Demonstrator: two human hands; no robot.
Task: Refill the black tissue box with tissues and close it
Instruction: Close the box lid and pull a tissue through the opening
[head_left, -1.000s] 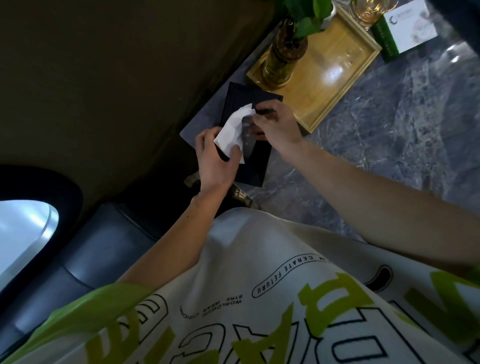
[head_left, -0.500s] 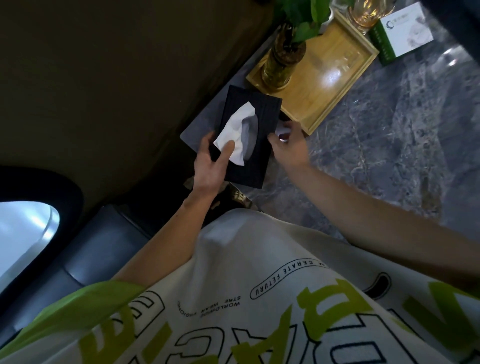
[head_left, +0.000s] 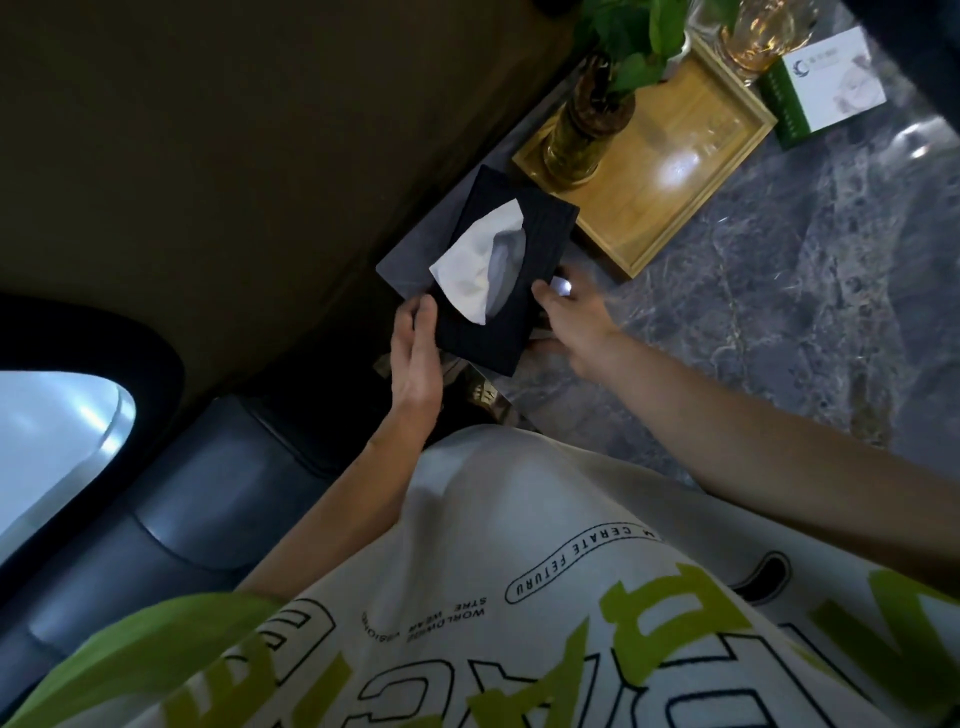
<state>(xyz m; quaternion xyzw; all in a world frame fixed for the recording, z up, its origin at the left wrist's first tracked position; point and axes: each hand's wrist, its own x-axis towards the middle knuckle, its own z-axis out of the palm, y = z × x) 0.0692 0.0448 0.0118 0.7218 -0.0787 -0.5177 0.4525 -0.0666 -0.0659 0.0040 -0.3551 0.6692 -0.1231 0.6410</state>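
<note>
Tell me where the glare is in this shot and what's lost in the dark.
Head view: bright glare sits on the wooden tray and streaks the marble table; the white tissue stands out sharply, while the black tissue box shows little surface detail; the upper left is murky; wide-angle bending shows at the edges.

Black tissue box (head_left: 488, 332) between both hands, tissue (head_left: 480, 260) protruding.

The person wears a loose white T-shirt (head_left: 519, 545) with short sleeves. The left sleeve (head_left: 156, 639) is lime green. Large lime-green block letters outlined in black cross the chest. Small black print reads "WORLDWIDE" and "STRE WEAR". A black oval outline encloses the words "CERATE FETURU". Both forearms are bare; the left hand (head_left: 415, 358) and right hand (head_left: 576, 322) carry no gloves.
</note>
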